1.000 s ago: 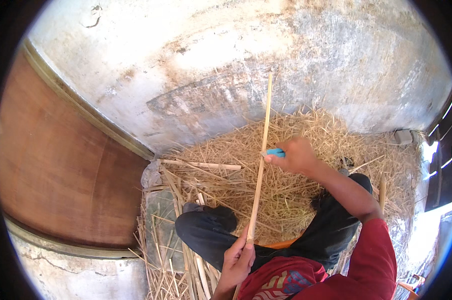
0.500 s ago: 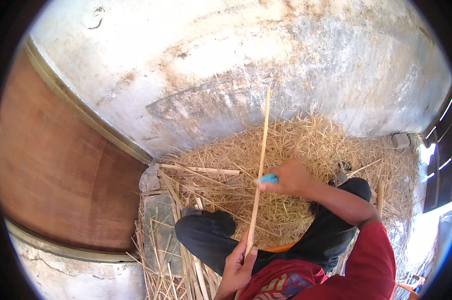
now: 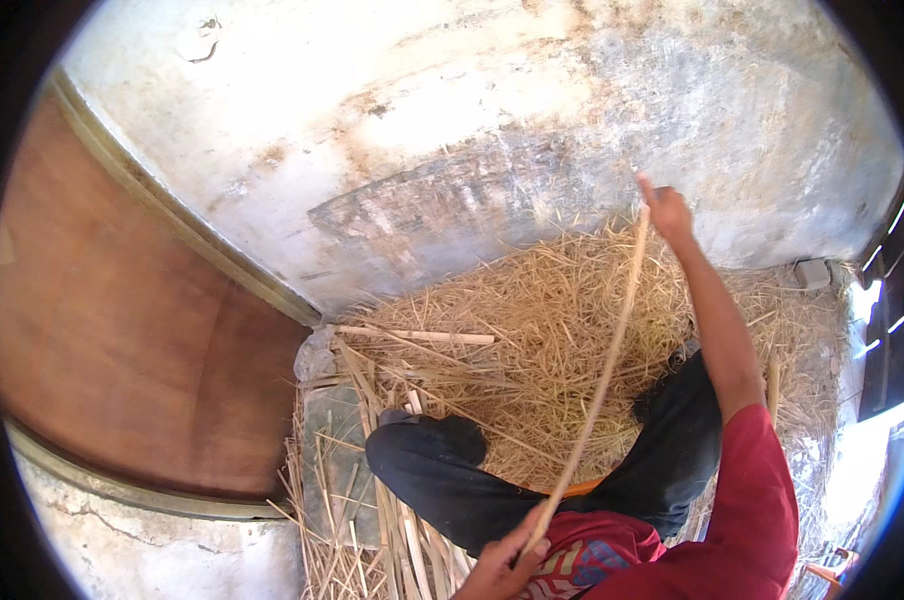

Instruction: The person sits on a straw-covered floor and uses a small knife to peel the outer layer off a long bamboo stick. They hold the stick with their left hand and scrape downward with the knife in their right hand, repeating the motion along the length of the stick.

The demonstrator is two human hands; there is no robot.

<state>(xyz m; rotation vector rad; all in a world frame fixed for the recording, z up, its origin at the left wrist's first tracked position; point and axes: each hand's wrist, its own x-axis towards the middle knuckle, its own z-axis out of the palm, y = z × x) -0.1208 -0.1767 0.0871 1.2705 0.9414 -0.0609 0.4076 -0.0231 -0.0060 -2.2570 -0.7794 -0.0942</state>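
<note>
A long, thin bamboo strip slants from my lap up toward the wall, slightly bowed. My left hand is closed around its lower end, near my red shirt. Out at the strip's far end is my right hand, arm stretched forward and fingers closed. The turquoise-handled knife seen in that hand half a second ago is now hidden by the fingers. I sit with bent legs in dark trousers, one on each side of the strip.
A heap of pale shavings lies against the stained wall. More strips are piled by my left leg, with one long piece beyond them. On the left stands a brown wooden panel; a grey block sits far right.
My right hand has slid forward along the strip to its far end. The strip has swung to the right, and my left hand has moved slightly right and down with its lower end.
</note>
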